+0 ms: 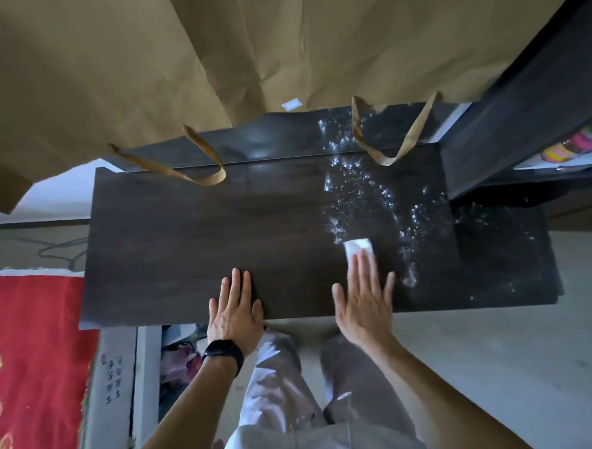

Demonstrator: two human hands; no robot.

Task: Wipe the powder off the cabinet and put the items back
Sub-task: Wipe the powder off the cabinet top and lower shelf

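Flat-fingered right hand [363,298] presses a small white folded wipe [357,247] onto the dark wooden cabinet top [185,237]; scattered white powder [363,193] streaks beyond it toward the far right corner. The left hand [237,304] lies flat, empty.

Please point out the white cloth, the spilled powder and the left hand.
white cloth [356,246], head view, on its uncovered far end.
powder [358,190], head view, on the dense specks right of centre.
left hand [236,308], head view, on the back of the hand.
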